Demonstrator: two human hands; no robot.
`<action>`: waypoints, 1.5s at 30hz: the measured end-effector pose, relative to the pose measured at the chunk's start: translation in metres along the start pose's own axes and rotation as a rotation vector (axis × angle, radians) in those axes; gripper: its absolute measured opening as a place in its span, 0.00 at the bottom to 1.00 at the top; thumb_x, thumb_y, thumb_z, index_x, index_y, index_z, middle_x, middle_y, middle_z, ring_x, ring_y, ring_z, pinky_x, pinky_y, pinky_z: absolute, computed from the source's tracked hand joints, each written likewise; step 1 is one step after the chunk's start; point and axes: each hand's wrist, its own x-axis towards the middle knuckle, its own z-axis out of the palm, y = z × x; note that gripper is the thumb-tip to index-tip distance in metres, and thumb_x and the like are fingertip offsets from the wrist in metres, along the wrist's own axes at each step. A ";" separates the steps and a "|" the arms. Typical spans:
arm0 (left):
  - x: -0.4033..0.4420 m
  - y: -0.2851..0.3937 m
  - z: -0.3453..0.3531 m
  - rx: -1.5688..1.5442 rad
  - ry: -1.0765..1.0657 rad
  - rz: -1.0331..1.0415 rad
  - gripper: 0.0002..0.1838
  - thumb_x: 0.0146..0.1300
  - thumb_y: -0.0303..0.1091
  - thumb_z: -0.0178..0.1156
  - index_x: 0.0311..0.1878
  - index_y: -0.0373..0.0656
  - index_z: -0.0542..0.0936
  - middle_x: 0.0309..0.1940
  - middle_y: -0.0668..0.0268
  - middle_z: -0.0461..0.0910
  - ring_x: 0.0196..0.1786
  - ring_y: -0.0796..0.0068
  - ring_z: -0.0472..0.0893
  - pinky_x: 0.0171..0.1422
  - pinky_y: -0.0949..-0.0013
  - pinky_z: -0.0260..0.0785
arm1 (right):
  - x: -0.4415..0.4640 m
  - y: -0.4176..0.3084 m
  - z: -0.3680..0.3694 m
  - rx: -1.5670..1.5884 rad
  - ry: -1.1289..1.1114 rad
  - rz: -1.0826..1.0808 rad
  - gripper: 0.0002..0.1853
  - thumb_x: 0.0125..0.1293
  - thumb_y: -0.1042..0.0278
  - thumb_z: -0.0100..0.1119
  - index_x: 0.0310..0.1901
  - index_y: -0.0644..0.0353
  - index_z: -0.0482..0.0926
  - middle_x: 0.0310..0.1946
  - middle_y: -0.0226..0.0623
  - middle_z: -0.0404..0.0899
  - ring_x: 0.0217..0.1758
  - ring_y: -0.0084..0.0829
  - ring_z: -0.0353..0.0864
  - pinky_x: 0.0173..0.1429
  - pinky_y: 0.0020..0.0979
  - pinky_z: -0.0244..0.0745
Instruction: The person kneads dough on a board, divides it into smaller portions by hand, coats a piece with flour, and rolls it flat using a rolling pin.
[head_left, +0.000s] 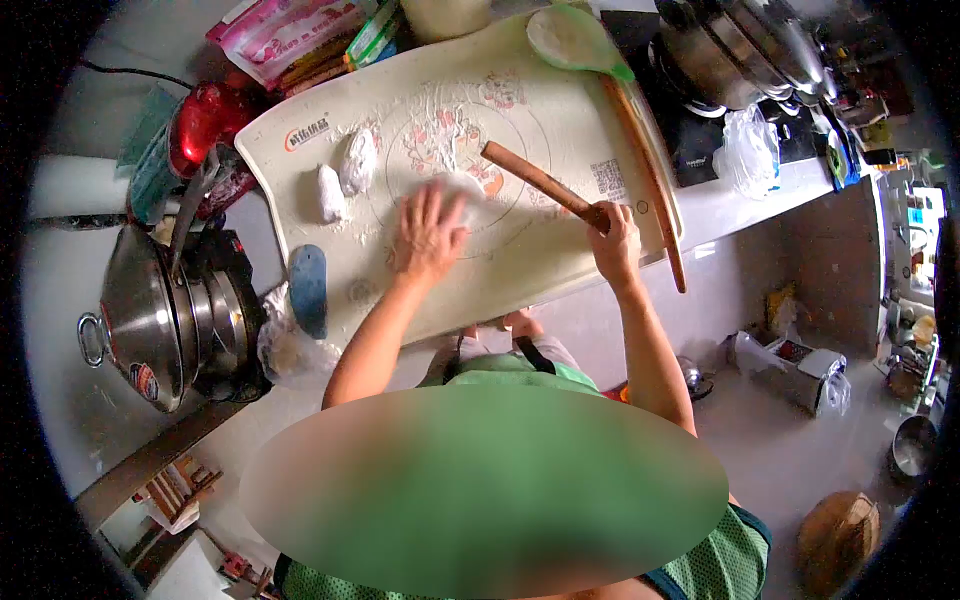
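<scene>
My left hand [430, 232] lies with its fingers spread on the floured mat [560, 240], its fingertips beside a pale flattened piece of dough [463, 187]. Wrapped round the lower end of a short wooden rolling pin [540, 180] is my right hand [616, 240], at the mat's right side; the pin points up and to the left. Two white floured dough pieces [359, 162] [330, 193] rest left of my left hand. A blue oval scraper [308, 290] is at the mat's lower left edge.
A long wooden stick [650, 185] lies along the mat's right edge, below a green bowl of flour [570, 40]. Lidded steel pans stand at the left [150, 310] and upper right [715, 55]. A plastic bag [748, 150] sits beside the stove.
</scene>
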 end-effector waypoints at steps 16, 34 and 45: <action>0.048 0.036 0.006 -0.216 0.088 -0.127 0.37 0.60 0.47 0.55 0.69 0.41 0.56 0.68 0.47 0.55 0.71 0.48 0.53 0.72 0.45 0.42 | 0.016 0.006 -0.013 -0.129 -0.027 -0.008 0.17 0.49 0.70 0.64 0.43 0.51 0.75 0.38 0.37 0.74 0.47 0.42 0.73 0.58 0.44 0.61; 0.086 -0.030 -0.010 -0.103 0.159 0.115 0.33 0.61 0.49 0.52 0.64 0.36 0.65 0.63 0.56 0.65 0.68 0.60 0.61 0.72 0.53 0.47 | 0.018 -0.069 0.072 -0.385 -0.069 -0.176 0.37 0.62 0.50 0.51 0.66 0.66 0.57 0.67 0.48 0.57 0.72 0.43 0.52 0.72 0.50 0.41; 0.226 -0.050 0.011 -0.264 0.266 0.204 0.11 0.62 0.37 0.49 0.42 0.44 0.76 0.43 0.58 0.76 0.46 0.53 0.75 0.50 0.55 0.68 | 0.156 -0.027 0.083 -0.404 0.213 -0.219 0.18 0.57 0.59 0.52 0.47 0.57 0.74 0.47 0.43 0.71 0.50 0.45 0.69 0.52 0.44 0.64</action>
